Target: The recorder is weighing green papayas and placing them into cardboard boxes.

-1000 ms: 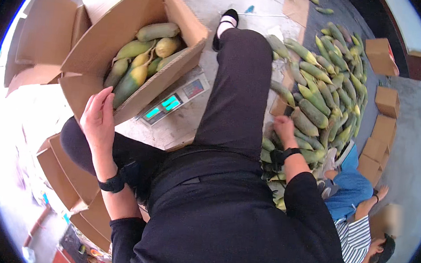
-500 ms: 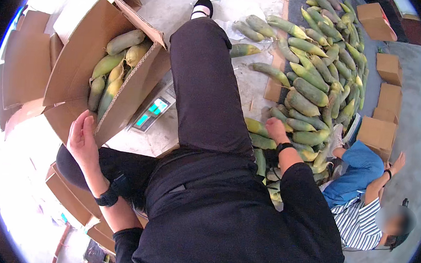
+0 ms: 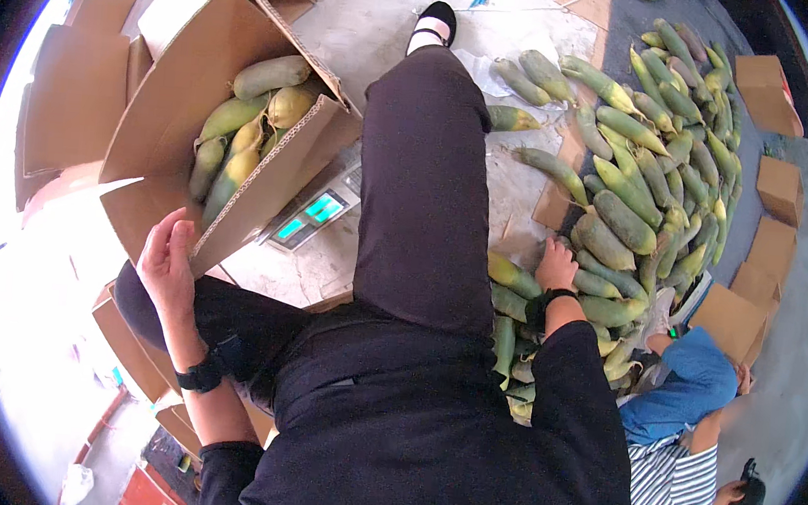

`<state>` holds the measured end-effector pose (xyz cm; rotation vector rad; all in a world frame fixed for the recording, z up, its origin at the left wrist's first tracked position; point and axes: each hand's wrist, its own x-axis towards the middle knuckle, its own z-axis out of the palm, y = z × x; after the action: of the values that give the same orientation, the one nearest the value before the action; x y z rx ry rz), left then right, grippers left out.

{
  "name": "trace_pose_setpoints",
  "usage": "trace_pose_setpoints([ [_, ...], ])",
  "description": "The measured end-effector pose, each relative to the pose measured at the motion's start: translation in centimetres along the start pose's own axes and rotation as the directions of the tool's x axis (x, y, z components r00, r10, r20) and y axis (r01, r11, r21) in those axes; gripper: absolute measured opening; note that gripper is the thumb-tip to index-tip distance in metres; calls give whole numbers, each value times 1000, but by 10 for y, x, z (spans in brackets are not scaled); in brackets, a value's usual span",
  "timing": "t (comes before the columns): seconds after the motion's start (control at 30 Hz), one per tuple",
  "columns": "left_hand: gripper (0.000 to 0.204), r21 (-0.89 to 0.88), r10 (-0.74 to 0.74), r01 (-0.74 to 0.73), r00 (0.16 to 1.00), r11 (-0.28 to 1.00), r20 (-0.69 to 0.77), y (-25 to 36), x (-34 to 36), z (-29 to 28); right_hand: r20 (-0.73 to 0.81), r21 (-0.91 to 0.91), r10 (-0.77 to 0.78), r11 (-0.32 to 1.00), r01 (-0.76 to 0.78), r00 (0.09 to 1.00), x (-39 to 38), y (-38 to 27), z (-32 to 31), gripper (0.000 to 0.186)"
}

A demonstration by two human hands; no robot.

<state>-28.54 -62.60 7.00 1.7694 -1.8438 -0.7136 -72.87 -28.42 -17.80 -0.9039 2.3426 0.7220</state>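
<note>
Because the long green-and-yellow radishes (image 3: 626, 223) lie heaped loosely, the right hand (image 3: 557, 265), grip hidden, could dislodge some; the left hand's (image 3: 168, 262) grip looks released.

1 L hand (image 3: 165, 270), 1 R hand (image 3: 557, 265), 1 co-worker (image 3: 676, 473), 1 scale (image 3: 310, 220), 1 open box (image 3: 176, 73) w/ approx. 6 radishes (image 3: 271, 74) vis.; radish pile (image 3: 625, 221): dozens, overlap hides exact ct; approx. 4 small boxes (image 3: 779, 190).

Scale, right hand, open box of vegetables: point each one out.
Scale (image 3: 324, 207): head view, on its green-lit display.
Right hand (image 3: 556, 264): head view, on its back.
Open box (image 3: 282, 178): head view, on its right wall's outer face.
</note>
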Motion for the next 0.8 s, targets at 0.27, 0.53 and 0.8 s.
trace_pose_setpoints([
  [0.27, 16, 58, 63, -64, 998, 996, 20, 1, 3, -2, 0, 43, -36, 998, 36, 999, 9, -13, 18, 31],
  [0.53, 17, 83, 121, -123, 992, 989, 28, 4, 5, -5, -10, -43, -164, 986, 164, 986, -16, -6, 17, 30],
  [0.8, 17, 62, 172, -172, 985, 983, 17, 4, 7, -9, -320, 513, 44, 848, 134, 946, 9, 0, -43, 54],
])
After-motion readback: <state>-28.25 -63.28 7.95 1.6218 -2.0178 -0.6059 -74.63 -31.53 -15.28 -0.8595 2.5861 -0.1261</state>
